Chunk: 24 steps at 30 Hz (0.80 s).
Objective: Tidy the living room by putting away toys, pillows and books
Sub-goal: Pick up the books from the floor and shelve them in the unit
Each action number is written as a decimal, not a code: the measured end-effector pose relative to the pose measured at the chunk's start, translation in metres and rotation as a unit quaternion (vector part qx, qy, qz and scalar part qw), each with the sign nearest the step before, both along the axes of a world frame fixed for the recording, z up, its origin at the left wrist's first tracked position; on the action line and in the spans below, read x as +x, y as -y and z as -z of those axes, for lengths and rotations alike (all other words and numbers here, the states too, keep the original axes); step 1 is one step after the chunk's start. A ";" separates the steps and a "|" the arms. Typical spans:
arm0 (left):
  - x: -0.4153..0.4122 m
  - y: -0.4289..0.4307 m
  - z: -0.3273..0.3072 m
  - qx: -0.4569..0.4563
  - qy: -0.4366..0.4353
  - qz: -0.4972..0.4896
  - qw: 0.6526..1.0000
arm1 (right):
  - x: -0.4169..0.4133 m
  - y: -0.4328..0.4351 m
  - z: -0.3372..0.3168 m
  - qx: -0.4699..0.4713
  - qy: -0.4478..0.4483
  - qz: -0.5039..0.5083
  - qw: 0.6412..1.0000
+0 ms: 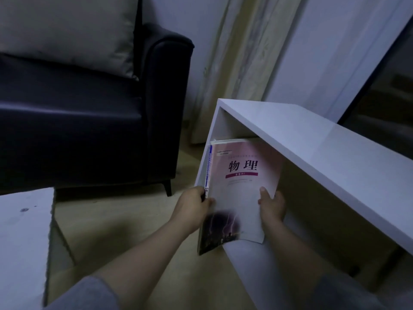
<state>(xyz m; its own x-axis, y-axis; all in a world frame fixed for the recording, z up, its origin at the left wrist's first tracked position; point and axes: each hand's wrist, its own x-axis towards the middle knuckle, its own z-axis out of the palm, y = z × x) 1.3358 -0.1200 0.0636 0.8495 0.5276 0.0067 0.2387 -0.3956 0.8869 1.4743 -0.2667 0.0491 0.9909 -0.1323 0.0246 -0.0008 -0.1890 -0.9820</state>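
Observation:
A pink textbook (241, 186) with black characters and a dark lightning picture at its bottom lies on top of a small stack of books, half under the white shelf unit (312, 144). A blue-spined book (208, 168) shows at the stack's left edge. My left hand (194, 204) grips the stack's left side, thumb on the cover. At the right edge my right hand (271, 205) holds the books, thumb on top and fingers underneath. The lower books are mostly hidden.
A dark sofa (89, 130) with a grey pillow (67, 32) stands at the left. A white table corner (24, 231) is at lower left. Curtains (241, 52) hang behind the shelf unit. The floor is light wood. My knee sits below the books.

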 end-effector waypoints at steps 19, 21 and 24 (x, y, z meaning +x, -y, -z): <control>0.060 -0.014 0.021 0.057 0.070 0.030 0.995 | 0.028 -0.013 0.085 -0.041 -0.043 -0.192 0.980; 0.066 -0.020 0.024 0.041 0.075 0.031 0.996 | 0.028 -0.016 0.089 -0.060 -0.039 -0.199 0.977; 0.076 -0.030 0.026 0.002 0.075 0.015 0.997 | 0.034 -0.018 0.095 -0.083 -0.028 -0.194 0.977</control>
<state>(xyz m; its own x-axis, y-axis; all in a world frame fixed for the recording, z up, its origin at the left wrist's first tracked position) 1.4123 -0.0905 0.0375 0.8541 0.5020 0.1359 0.0924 -0.4036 0.9103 1.5084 -0.2488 -0.0455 0.9661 0.2547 -0.0416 0.0500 -0.3431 -0.9380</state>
